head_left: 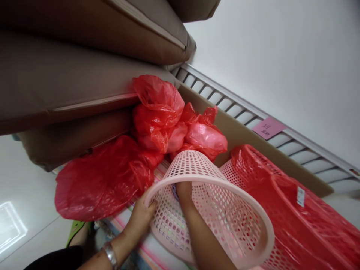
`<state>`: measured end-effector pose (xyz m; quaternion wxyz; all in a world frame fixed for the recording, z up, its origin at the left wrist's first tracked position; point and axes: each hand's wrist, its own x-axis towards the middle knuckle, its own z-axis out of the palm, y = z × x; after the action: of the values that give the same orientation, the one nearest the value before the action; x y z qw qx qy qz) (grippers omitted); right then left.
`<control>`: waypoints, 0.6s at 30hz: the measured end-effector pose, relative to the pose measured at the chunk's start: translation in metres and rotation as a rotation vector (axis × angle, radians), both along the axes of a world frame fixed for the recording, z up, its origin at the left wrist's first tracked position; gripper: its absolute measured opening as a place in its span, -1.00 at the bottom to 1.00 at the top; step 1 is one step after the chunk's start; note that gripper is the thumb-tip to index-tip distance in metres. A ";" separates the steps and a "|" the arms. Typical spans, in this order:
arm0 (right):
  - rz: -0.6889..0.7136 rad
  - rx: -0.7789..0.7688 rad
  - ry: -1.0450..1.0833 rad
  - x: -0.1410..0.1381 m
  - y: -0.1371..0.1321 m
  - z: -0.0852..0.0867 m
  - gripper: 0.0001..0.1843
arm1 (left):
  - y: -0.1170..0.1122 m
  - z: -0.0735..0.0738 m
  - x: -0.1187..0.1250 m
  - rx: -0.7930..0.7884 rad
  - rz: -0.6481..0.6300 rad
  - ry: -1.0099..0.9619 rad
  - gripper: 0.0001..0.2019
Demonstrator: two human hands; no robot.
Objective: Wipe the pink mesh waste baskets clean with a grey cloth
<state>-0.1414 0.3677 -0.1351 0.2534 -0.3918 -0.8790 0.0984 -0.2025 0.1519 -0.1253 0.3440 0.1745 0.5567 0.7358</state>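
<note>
Head view: left hand pinches the round pink plastic basket, maybe to steady it; right hand inside, grip I can't tell.

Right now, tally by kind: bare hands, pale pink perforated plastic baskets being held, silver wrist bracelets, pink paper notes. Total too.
Bare hands: 2 (left hand, right hand)
Pale pink perforated plastic basket being held: 1
Silver wrist bracelet: 1
Pink paper note: 1
Total: 5
</note>
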 end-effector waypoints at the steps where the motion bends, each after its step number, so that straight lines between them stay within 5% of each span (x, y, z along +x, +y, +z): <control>1: -0.016 0.003 -0.017 0.003 -0.010 0.003 -0.62 | 0.002 -0.001 -0.002 -0.006 -0.015 0.004 -0.56; 4: -0.064 0.001 -0.072 0.021 -0.060 0.003 -0.64 | 0.004 -0.004 -0.002 -0.010 -0.004 0.044 -0.62; 8: 0.048 0.050 -0.124 0.072 -0.140 -0.020 -0.45 | -0.001 -0.007 0.003 -0.031 0.022 0.058 -0.65; 10: 0.082 0.055 -0.111 0.093 -0.159 -0.030 -0.37 | -0.004 -0.009 0.008 -0.040 -0.005 0.030 -0.64; 13: 0.014 -0.032 -0.053 0.094 -0.142 -0.026 -0.47 | -0.005 -0.013 0.017 0.013 -0.060 0.002 -0.63; 18: -0.026 -0.106 0.102 0.032 -0.057 -0.006 -0.71 | -0.001 -0.020 0.028 0.029 -0.081 -0.029 -0.60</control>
<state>-0.1094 0.3104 -0.1410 0.2779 -0.4105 -0.8534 0.1613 -0.1748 0.1505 -0.1456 0.3792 0.1912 0.5335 0.7315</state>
